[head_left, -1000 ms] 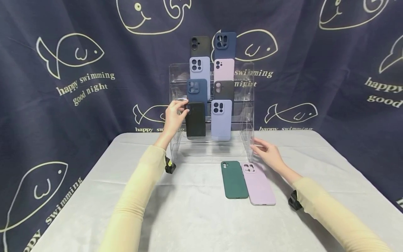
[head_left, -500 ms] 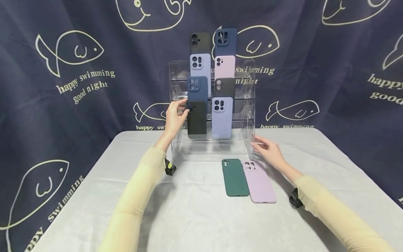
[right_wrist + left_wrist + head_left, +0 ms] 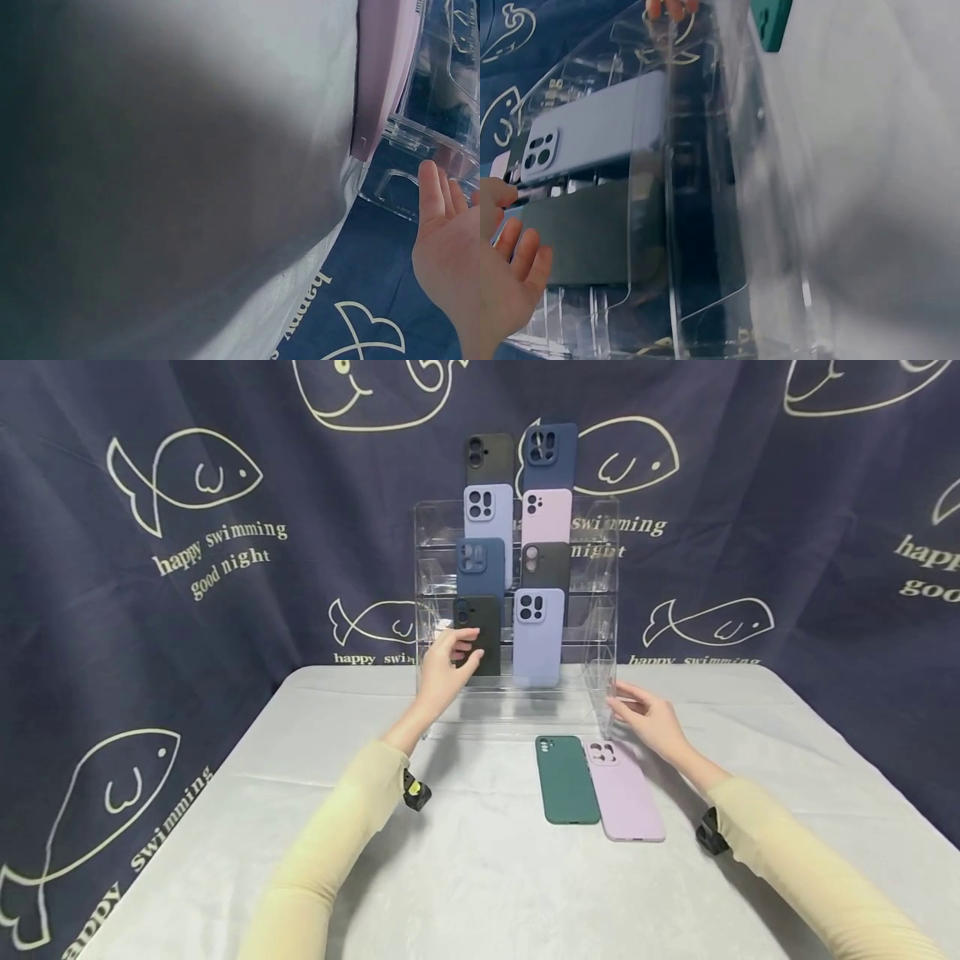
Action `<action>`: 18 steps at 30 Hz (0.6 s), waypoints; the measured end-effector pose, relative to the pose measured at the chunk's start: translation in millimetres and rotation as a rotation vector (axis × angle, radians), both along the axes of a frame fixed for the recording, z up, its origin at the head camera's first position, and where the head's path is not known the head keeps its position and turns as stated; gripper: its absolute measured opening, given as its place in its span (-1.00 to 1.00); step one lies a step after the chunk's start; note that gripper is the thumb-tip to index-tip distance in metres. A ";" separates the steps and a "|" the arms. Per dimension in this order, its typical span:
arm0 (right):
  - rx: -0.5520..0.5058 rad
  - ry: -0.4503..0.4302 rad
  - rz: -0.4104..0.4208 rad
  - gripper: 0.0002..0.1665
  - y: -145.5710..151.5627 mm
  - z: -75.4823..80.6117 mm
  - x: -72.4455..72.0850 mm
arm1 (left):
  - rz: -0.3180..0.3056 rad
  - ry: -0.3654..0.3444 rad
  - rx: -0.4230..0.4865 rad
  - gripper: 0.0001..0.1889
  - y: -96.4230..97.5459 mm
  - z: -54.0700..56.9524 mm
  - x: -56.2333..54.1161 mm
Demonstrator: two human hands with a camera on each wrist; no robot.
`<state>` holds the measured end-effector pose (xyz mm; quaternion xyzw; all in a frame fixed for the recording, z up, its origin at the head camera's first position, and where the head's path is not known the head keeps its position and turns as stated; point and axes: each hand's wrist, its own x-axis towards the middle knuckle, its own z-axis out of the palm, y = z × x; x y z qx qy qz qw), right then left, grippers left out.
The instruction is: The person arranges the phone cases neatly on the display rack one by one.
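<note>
A clear tiered display stand (image 3: 517, 710) holds phone cases in two columns. My left hand (image 3: 446, 672) is in front of the lowest left case, a black one (image 3: 489, 614), its thumb and fingers apart and holding nothing. In the left wrist view this left hand (image 3: 510, 277) is beside the black case (image 3: 592, 236), fingers loosely bent. Beside the black case stands a lavender-blue phone case (image 3: 537, 647). Low on the stand's right side panel, my right hand (image 3: 652, 722) pinches the edge; the right wrist view shows this hand (image 3: 450, 240) against the clear plastic.
A green phone case (image 3: 567, 781) and a pink-lilac phone case (image 3: 626, 797) lie side by side on the white-covered table (image 3: 465, 877), in front of the stand's right half. A dark blue fish-print curtain (image 3: 225, 635) hangs behind.
My left hand has let go of the black case's upper left edge and moved down and right in front of it. My right hand stays at the stand's side. The head view has shifted slightly.
</note>
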<state>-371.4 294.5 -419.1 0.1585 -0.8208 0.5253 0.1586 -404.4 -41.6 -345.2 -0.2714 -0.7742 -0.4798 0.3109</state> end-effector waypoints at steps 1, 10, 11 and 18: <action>0.000 -0.001 0.002 -0.43 -0.6 0.1 0.2 | -0.007 -0.002 0.001 -0.67 0.7 -2.3 2.0; 0.014 0.009 -0.022 -0.41 0.9 2.0 -0.7 | -0.102 -0.028 -0.003 -0.71 15.7 -25.9 13.4; 0.013 0.007 -0.021 -0.40 0.6 2.4 -0.6 | -0.111 -0.034 -0.007 -0.71 17.6 -28.7 14.2; 0.009 0.004 0.004 -0.43 -7.5 11.7 8.8 | -0.153 -0.128 -0.050 -0.72 30.3 -46.9 23.4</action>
